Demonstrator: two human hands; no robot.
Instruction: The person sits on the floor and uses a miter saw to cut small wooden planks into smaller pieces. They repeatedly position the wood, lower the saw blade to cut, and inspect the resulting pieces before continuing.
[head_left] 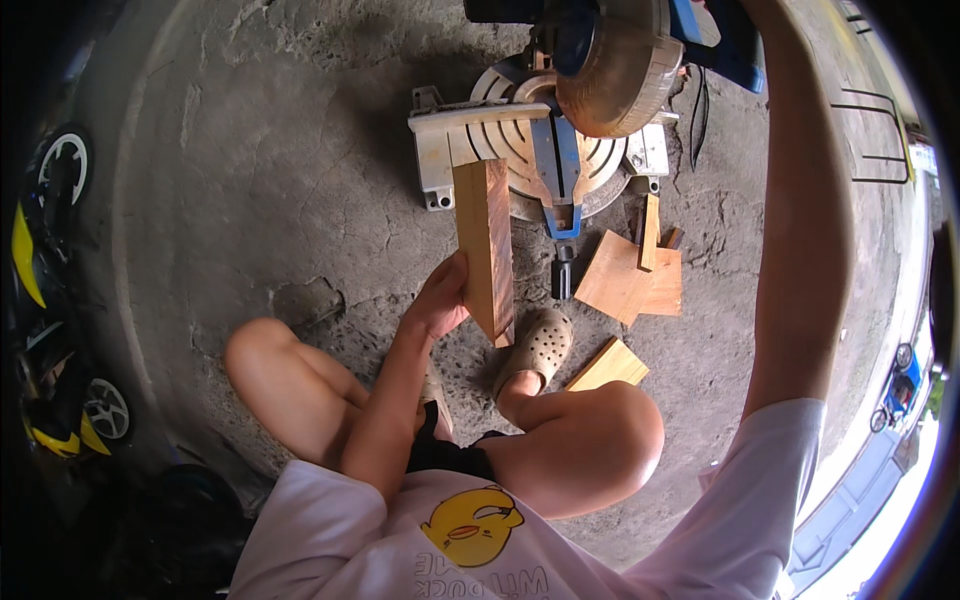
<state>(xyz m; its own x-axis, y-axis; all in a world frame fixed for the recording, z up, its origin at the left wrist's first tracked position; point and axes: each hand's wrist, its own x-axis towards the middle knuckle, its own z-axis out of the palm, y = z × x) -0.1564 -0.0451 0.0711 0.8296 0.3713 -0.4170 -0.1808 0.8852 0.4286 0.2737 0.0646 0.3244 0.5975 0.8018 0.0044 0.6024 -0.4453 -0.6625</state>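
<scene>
While One Hand Grips a Block, Wood and Saw Share the Concrete Floor

As the view is read like a clock, with twelve at the top edge, rough grey concrete floor (300,180) spreads on nearly all sides, cracked and stained, with a shallow broken pit (308,300) at nine o'clock. Bright daylight enters from three to four o'clock, where a small blue vehicle (903,388) stands far off. Dark metal bars (880,181) lie toward two o'clock, and a dark vehicle with yellow panels (27,255) fills the rim from eight to ten.

At twelve to one o'clock a blue and grey mitre saw (555,150) stands on the floor. Flat wooden boards (608,278) lie near it at two to three o'clock, with a narrow wooden strip (650,235) over them. Another pale wooden piece (608,366) lies at four, partly hidden behind the right knee (630,435). A beige clog (541,350) is between this piece and the block.

The thick wooden block (483,255) is near the middle; its upper end covers part of the saw's base. The left hand (438,297) grips its left side, some fingers hidden behind. The right arm (808,230) reaches toward one o'clock; its hand is mostly cut off, so I cannot tell how its fingers are.
</scene>
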